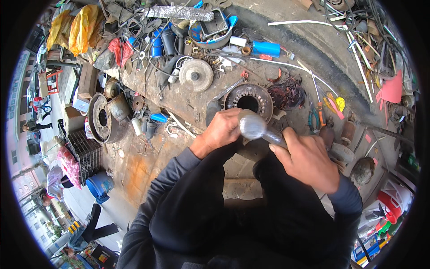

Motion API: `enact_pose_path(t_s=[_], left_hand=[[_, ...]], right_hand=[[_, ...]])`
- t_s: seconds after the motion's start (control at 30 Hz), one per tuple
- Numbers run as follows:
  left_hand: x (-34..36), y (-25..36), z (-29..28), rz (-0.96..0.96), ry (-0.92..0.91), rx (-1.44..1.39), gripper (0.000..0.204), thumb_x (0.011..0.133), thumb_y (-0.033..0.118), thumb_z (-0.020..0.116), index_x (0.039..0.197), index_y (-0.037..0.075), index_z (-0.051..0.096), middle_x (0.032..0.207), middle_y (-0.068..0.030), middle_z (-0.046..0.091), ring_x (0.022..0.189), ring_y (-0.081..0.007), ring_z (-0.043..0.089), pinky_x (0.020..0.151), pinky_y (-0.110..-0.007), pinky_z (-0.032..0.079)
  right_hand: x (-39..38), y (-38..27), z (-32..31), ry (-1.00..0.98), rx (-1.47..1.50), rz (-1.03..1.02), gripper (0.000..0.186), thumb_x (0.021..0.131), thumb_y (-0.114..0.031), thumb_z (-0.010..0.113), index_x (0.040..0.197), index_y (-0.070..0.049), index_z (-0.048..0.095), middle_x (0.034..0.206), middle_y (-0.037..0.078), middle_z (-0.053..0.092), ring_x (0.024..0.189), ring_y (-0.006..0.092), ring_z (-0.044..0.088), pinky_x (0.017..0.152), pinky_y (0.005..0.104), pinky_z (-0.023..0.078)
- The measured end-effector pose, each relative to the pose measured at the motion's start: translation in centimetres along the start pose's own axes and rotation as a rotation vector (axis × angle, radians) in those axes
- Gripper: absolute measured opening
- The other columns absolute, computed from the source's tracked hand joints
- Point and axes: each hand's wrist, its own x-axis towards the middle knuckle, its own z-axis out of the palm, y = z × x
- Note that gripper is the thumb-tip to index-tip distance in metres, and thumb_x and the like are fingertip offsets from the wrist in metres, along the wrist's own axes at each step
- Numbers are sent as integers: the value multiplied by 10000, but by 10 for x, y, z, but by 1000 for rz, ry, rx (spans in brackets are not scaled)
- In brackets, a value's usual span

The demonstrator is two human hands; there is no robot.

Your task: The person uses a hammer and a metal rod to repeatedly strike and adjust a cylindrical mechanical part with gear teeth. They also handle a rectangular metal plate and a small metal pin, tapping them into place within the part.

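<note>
A hammer with a rounded, shiny metal head (252, 125) is in my right hand (308, 157), its fingers wrapped round the handle. My left hand (222, 131) is closed at the near left edge of a round motor stator (229, 99). What its fingers grip is hidden, partly behind the hammer head. The stator has a ring of slots around a dark central hole and sits upright between my knees, just beyond my hands. The hammer head hangs right beside my left fingers, over the stator's near side.
Dark reddish wire scraps (286, 95) lie right of the stator, near pliers (312, 119). A round metal disc (195, 75) lies beyond. Left stand a rusty wheel-like drum (99, 117), a black crate (85, 154) and a blue bucket (99, 184). Blue cylinders (266, 49) and cables clutter the far side.
</note>
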Motion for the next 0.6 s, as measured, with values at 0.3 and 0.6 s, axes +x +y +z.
enact_pose_path(t_s=[0.3, 0.6], left_hand=[[-7, -13, 8, 44, -7, 174, 270, 782, -8, 736, 1050, 22, 757, 1057, -178, 753, 983, -407, 729, 877, -464, 609], [1, 1, 4, 15, 70, 51, 62, 928, 32, 745, 976, 13, 712, 902, -147, 698, 834, -358, 694, 753, -422, 581]], right_hand=[[-13, -3, -11, 314, 408, -109, 332, 1006, -326, 727, 959, -26, 593, 657, 182, 669, 554, 395, 671, 574, 533, 514], [-10, 19, 11, 83, 401, 165, 317, 1023, -293, 707, 983, -7, 576, 700, 236, 643, 662, 487, 659, 628, 560, 496]])
